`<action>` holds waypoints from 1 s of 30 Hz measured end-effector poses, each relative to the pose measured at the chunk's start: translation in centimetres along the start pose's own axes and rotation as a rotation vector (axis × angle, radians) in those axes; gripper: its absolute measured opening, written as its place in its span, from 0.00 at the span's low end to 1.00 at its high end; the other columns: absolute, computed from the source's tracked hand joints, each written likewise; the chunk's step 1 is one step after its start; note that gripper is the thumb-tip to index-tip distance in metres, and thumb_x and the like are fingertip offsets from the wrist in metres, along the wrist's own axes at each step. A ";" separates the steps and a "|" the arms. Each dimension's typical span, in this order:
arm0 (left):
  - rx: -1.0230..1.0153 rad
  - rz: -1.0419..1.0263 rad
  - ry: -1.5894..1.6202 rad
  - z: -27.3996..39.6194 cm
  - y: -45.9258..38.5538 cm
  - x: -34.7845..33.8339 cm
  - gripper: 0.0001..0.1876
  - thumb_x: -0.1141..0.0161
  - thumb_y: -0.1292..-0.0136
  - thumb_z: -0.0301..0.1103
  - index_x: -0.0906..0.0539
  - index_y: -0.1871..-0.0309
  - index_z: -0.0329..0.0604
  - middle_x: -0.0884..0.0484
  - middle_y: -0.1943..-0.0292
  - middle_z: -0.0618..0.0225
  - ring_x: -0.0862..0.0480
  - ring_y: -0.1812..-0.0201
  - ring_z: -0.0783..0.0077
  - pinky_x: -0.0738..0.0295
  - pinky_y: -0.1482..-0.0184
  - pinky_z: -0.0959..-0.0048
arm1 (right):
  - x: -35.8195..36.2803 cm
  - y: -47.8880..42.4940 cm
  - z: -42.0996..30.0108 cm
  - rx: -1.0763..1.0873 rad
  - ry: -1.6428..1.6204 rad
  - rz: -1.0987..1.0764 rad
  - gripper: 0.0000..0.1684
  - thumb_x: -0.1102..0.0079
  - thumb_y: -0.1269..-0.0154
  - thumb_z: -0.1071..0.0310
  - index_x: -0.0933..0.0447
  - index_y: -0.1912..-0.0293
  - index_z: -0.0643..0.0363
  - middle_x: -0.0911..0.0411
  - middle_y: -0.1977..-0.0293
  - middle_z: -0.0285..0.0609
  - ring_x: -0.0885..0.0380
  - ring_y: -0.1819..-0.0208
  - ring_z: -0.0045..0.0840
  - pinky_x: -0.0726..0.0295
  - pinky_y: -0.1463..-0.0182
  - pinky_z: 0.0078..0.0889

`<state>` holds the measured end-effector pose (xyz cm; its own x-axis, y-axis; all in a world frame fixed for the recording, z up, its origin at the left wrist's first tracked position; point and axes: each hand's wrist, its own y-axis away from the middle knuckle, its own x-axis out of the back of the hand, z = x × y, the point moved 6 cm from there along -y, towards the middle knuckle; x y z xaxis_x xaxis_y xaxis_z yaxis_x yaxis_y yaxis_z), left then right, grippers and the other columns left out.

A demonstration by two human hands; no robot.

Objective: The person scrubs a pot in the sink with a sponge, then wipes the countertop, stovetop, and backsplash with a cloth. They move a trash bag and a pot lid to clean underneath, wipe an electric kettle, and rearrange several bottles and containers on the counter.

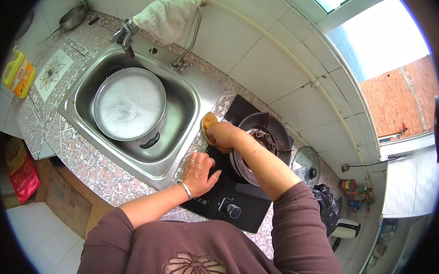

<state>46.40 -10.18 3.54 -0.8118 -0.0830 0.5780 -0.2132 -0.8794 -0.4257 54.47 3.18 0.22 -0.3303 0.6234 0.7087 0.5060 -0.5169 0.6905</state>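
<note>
My right hand (223, 135) grips a yellow-brown sponge or cloth (208, 121), held against the narrow strip between the sink and the gas stove. My left hand (199, 174), with a ring and a bracelet, lies palm down at the near left edge of the black glass stove top (210, 197), its fingers slightly spread and holding nothing. Beneath my right forearm is the stove's burner (265, 137), partly hidden. A large metal pot (164, 111) full of white foam (129, 100) stands in the steel sink (185, 136) to the left.
A faucet (128, 38) overhangs the sink, and a pale towel (168, 17) hangs behind it. A yellow detergent jug (19, 73) and a saucepan (73, 18) sit at left. Right of the burner are a glass lid (307, 163) and a black plastic bag (327, 205).
</note>
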 end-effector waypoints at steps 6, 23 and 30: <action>0.129 0.124 -0.051 -2.2 1.5 4.3 0.06 0.44 0.39 0.33 0.29 0.64 0.44 0.29 0.65 0.61 0.30 0.61 0.56 0.37 0.55 0.59 | -4.6 6.0 -7.5 -0.010 -0.104 0.370 0.11 0.46 0.43 0.75 0.27 0.58 0.61 0.26 0.59 0.50 0.19 0.61 0.44 0.19 0.58 0.43; 0.247 -0.046 -0.096 -4.2 2.8 3.6 0.12 0.40 0.43 0.42 0.26 0.65 0.46 0.27 0.65 0.64 0.28 0.59 0.58 0.37 0.56 0.61 | 6.3 -5.0 9.9 -0.598 -0.246 1.054 0.13 0.58 0.32 0.69 0.29 0.51 0.59 0.29 0.51 0.53 0.26 0.51 0.52 0.24 0.50 0.49; 0.238 -0.080 -0.069 -3.7 2.7 3.5 0.12 0.41 0.43 0.40 0.27 0.62 0.45 0.27 0.65 0.64 0.28 0.60 0.58 0.38 0.56 0.61 | 5.2 -4.5 5.2 -0.401 -0.067 1.091 0.15 0.52 0.39 0.72 0.24 0.53 0.58 0.28 0.52 0.49 0.28 0.52 0.47 0.25 0.49 0.45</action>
<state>40.96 -11.13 1.78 -0.7570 -0.0336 0.6526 -0.1343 -0.9694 -0.2057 54.57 11.80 0.07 0.1741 -0.2437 0.9541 0.2030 -0.9392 -0.2770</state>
